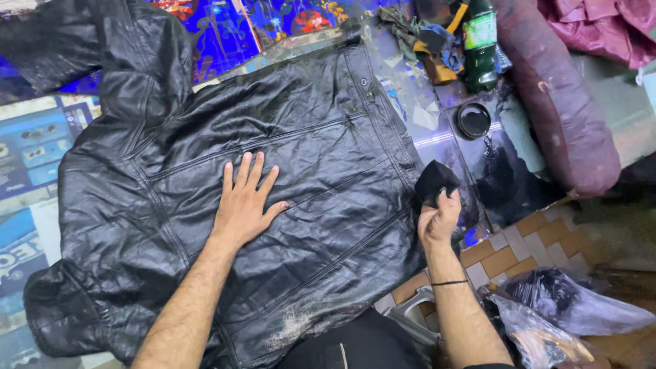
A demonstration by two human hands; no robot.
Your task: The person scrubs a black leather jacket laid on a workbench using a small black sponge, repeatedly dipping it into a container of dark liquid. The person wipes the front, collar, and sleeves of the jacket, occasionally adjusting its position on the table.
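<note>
Right grip [438, 220] is pinched tight around a black sponge [434, 182] at 3 o'clock, just off the jacket's edge. Left grip [244, 202] lies wide and flat, fingers spread, pressing the black leather jacket [314, 171] spread across the counter [27, 157]. An open tin of black polish [473, 120] sits at 1 o'clock beside a green bottle [481, 44].

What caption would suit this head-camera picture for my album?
Left hand pressed flat on a black leather jacket; right hand gripping a black cloth beside it.
</note>
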